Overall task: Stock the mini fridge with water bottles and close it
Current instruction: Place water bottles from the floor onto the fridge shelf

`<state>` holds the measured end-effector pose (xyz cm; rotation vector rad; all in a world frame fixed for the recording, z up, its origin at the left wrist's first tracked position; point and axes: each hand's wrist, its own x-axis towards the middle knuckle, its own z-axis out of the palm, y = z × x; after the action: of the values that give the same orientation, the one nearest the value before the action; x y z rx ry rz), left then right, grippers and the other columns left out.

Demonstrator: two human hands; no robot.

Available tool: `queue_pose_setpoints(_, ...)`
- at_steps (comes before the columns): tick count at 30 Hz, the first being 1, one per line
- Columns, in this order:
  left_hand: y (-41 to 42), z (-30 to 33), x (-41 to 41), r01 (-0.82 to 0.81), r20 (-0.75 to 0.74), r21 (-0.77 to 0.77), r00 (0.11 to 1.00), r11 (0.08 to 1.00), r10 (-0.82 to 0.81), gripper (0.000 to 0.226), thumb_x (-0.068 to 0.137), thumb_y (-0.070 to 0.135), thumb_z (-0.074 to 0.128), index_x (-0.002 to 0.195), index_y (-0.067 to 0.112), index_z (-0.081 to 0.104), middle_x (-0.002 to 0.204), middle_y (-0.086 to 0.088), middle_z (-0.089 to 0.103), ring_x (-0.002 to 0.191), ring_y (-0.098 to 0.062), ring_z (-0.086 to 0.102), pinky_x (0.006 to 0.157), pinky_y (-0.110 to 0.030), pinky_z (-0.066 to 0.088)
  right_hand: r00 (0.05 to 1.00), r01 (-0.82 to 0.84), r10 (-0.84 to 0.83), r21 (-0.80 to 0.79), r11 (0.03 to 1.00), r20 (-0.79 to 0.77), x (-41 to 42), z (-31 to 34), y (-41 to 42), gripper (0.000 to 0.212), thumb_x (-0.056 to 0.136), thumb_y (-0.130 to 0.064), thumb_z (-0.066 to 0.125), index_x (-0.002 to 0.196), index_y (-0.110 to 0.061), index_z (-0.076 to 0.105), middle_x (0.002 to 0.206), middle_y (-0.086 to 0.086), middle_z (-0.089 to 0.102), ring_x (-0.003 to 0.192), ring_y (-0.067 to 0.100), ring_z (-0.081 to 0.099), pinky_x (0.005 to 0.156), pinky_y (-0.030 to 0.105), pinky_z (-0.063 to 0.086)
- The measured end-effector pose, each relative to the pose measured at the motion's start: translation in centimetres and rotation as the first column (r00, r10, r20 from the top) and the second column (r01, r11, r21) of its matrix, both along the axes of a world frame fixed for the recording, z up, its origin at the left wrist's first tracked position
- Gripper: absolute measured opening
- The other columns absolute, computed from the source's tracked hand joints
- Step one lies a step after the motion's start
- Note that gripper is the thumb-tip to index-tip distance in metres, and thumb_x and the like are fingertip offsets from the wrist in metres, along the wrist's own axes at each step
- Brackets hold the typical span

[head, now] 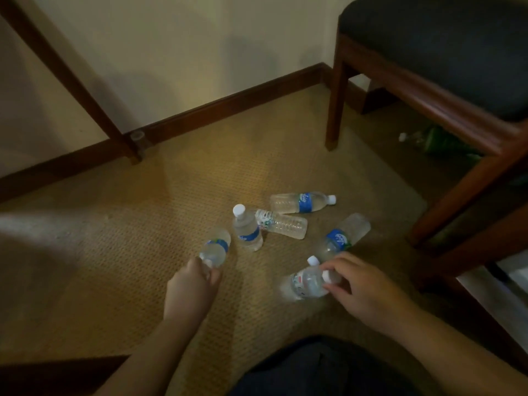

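Both bare forearms reach out from the near edge, angled inward. The left hand (pixel 193 284) is curled into a grip with knuckles facing up; the right hand (pixel 361 287) is palm-down, fingers and thumb pinching, a bit blurry.

1 head view looks steeply down, close over the carpet (pixel 143 252) and hands.

Clear plastic bottles (pixel 288 224), rough woven carpet (pixel 143 252)
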<state>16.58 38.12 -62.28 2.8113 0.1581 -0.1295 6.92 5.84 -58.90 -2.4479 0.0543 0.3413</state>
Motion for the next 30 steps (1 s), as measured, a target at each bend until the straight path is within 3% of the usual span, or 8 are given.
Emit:
queue_pose_setpoints(5, -2.2, 6.6, 2.9, 0.146, 0.082, 0.049, 0.985, 0.988, -0.149, 0.030, 0.094, 0.048, 0.053, 0.074, 0.025, 0.055, 0.064, 0.007, 0.059, 0.058, -0.012, 0.057, 0.056, -0.032, 0.051, 0.991, 0.106, -0.102, -0.040, 0.994, 0.086, -1.6, 5.9, -3.3, 0.031, 0.097, -0.037, 0.063, 0.125, -0.048, 0.056, 0.118, -0.027, 0.051, 0.108, -0.005, 0.054, 0.086, 0.021, 0.051)
queue_pose_setpoints(7, -3.7, 9.3, 2.6, 0.193, 0.138, -0.023, 0.972, 0.981, -0.188, 0.029, 0.095, 0.044, 0.055, 0.074, 0.023, 0.055, 0.065, 0.005, 0.058, 0.059, -0.013, 0.056, 0.053, -0.030, 0.043, 0.974, 0.180, -0.173, -0.032, 0.983, 0.147, -3.0, 8.1, -5.0, 0.032, 0.094, -0.038, 0.065, 0.121, -0.050, 0.056, 0.115, -0.026, 0.054, 0.106, -0.006, 0.055, 0.082, 0.021, 0.051)
queue_pose_setpoints(12, -8.8, 17.6, 0.5, 0.498, 0.255, -0.094, 0.849, 0.862, -0.463, 0.020, 0.099, 0.045, 0.057, 0.083, 0.033, 0.055, 0.071, 0.007, 0.058, 0.062, -0.012, 0.057, 0.052, -0.033, 0.049, 0.893, 0.346, -0.316, -0.042, 0.937, 0.320, -7.9, 13.0, -8.2, 0.034, 0.088, -0.047, 0.064, 0.121, -0.046, 0.061, 0.109, -0.030, 0.056, 0.099, -0.007, 0.056, 0.078, 0.020, 0.048)
queue_pose_setpoints(16, -14.2, 23.6, -0.9, 0.689, 0.401, -0.035, 0.673, 0.724, -0.621, 0.024, 0.096, 0.052, 0.050, 0.081, 0.034, 0.051, 0.067, 0.009, 0.055, 0.058, -0.009, 0.055, 0.051, -0.028, 0.043, 0.751, 0.524, -0.483, 0.037, 0.851, 0.450, -11.7, 15.5, -10.2, 0.034, 0.088, -0.040, 0.072, 0.122, -0.035, 0.072, 0.109, -0.026, 0.064, 0.099, -0.005, 0.060, 0.081, 0.018, 0.047)
queue_pose_setpoints(21, -21.7, 27.6, -2.4, 0.868, 0.514, 0.020, 0.417, 0.497, -0.750, 0.022, 0.098, 0.045, 0.053, 0.107, 0.027, 0.061, 0.081, 0.020, 0.054, 0.067, 0.000, 0.056, 0.057, -0.019, 0.042, 0.625, 0.671, -0.583, 0.025, 0.741, 0.520, -15.9, 17.5, -12.1, 0.032, 0.091, -0.038, 0.072, 0.122, -0.031, 0.072, 0.106, -0.019, 0.065, 0.093, 0.000, 0.062, 0.081, 0.025, 0.052)
queue_pose_setpoints(24, -26.4, 28.4, -3.7, 0.938, 0.519, 0.035, 0.277, 0.344, -0.809, 0.021, 0.097, 0.047, 0.053, 0.110, 0.031, 0.059, 0.084, 0.022, 0.053, 0.070, 0.002, 0.056, 0.059, -0.015, 0.040, 0.518, 0.762, -0.641, 0.034, 0.647, 0.567, -18.9, 17.1, -13.3, 0.033, 0.092, -0.037, 0.071, 0.123, -0.029, 0.072, 0.107, -0.018, 0.064, 0.090, 0.001, 0.063, 0.081, 0.025, 0.054)
queue_pose_setpoints(27, -30.4, 28.8, -5.4, 0.980, 0.504, 0.048, 0.143, 0.193, -0.852, 0.024, 0.096, 0.050, 0.050, 0.112, 0.033, 0.057, 0.087, 0.028, 0.047, 0.076, 0.008, 0.055, 0.059, -0.011, 0.036, 0.369, 0.851, -0.680, 0.064, 0.522, 0.634, -21.9, 16.5, -14.2, 0.033, 0.092, -0.035, 0.069, 0.122, -0.023, 0.073, 0.104, -0.014, 0.065, 0.085, 0.004, 0.064, 0.079, 0.019, 0.052)
queue_pose_setpoints(30, -33.8, 28.8, -7.1, 0.997, 0.525, 0.044, 0.027, 0.059, -0.851, 0.032, 0.097, 0.050, 0.046, 0.112, 0.026, 0.062, 0.087, 0.020, 0.053, 0.076, 0.003, 0.057, 0.062, -0.013, 0.039, 0.245, 0.925, -0.674, 0.040, 0.379, 0.697, -23.8, 15.8, -15.6, 0.031, 0.093, -0.029, 0.071, 0.122, -0.020, 0.073, 0.103, -0.010, 0.066, 0.083, 0.008, 0.064, 0.081, 0.010, 0.045)
